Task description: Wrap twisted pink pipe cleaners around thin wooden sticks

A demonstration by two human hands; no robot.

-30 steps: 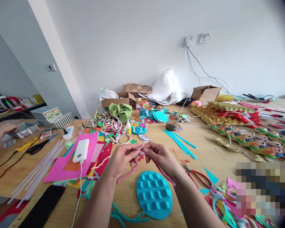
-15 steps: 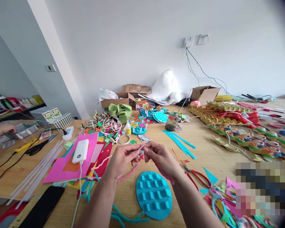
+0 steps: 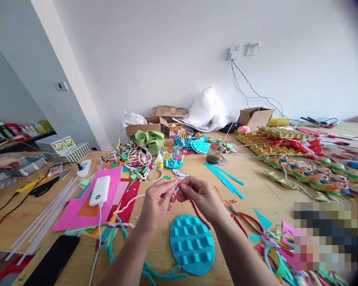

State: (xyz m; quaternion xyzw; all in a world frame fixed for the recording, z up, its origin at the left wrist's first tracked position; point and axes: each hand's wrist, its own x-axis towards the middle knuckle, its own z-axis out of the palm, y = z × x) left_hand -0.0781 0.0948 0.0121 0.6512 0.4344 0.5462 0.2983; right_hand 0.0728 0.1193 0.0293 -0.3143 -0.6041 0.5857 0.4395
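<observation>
Above the middle of the table, my left hand (image 3: 159, 202) and my right hand (image 3: 198, 197) meet at their fingertips. Both are pinched closed around a pink fuzzy stem (image 3: 199, 214); one length of it trails under my right palm, and a short pink end shows beside my left fingers. The exact spot of the grip is hidden by the fingers. Just below the hands lies a blue oval card (image 3: 192, 245) with rows of raised folds. Blue fuzzy stems (image 3: 164, 274) are left of it.
Red-handled pliers (image 3: 247, 220) and paper scraps lie right. Blue strips (image 3: 225, 178), a glass jar (image 3: 214, 153) and glue bottle (image 3: 160, 161) are farther back. On the left are a white power bank (image 3: 100, 190), black phone (image 3: 52, 260) and another person's hand (image 3: 6, 163).
My hands have turned slightly, with the fingertips still together. The pink length at my left wrist has swung in behind my left fingers, and the view has shifted a little.
</observation>
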